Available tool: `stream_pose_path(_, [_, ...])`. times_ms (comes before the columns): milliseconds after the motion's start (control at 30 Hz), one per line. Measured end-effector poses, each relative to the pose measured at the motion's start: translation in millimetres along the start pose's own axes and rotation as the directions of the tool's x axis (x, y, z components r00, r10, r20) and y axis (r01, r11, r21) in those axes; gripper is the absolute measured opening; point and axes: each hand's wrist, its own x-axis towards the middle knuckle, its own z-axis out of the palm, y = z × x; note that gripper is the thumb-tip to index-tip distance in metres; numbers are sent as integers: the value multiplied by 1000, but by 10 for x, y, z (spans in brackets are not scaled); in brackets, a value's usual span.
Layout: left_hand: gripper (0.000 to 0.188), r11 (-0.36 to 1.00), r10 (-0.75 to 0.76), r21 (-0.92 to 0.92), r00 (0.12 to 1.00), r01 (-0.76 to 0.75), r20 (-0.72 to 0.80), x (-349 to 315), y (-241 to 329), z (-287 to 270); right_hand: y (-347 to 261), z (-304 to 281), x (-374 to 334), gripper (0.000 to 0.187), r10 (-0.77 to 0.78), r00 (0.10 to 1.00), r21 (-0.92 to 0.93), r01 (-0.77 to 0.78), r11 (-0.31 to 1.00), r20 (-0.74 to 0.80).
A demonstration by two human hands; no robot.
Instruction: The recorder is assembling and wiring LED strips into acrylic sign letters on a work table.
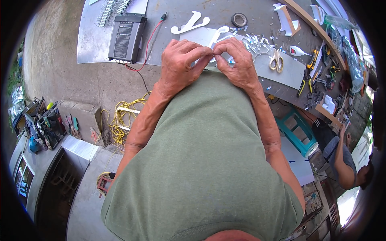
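Observation:
Over the near edge of the table, my left hand (183, 62) and my right hand (237, 62) meet fingertip to fingertip. Each is closed in a pinch, thumb against forefinger. Whatever sits between the fingertips is too small to make out. Just beyond the fingers lies a white curved cut-out piece (217, 35), partly hidden by my right hand. A tangle of thin white wires with small light modules (259, 43) spreads to the right of that hand. Scissors with pale handles (276, 61) rest on a grey sheet (287, 73) close by.
A black and grey power supply (128, 39) with red and black leads stands at left. Farther back are a white forked cut-out (191, 23) and a roll of black tape (239, 20). Pliers (307, 74) lie at right, near a teal stool (296, 130) and another person (341, 160).

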Motion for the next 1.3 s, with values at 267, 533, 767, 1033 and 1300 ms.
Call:
stream_pose_path(267, [16,994,82,70,997,-83,9,13,13,-19,3,13,-11,14,28,999,9,-28,1000,42])
stream_pose_path(533, [16,995,88,52,995,-90,47,16,26,-8,1,8,-4,12,36,997,82,-41,996,64])
stream_pose_path(767, [19,993,116,-11,992,-115,49,20,22,35,-61,39,-29,13,124,988,141,-136,980,91])
stream_pose_path(1033, [18,997,74,-30,997,-74,27,15,57,75,-109,51,-25,11,172,980,163,-186,969,100])
stream_pose_path(1300, [17,997,47,-58,999,-47,9,5,62,85,-108,51,-29,11,202,972,193,-223,956,120])
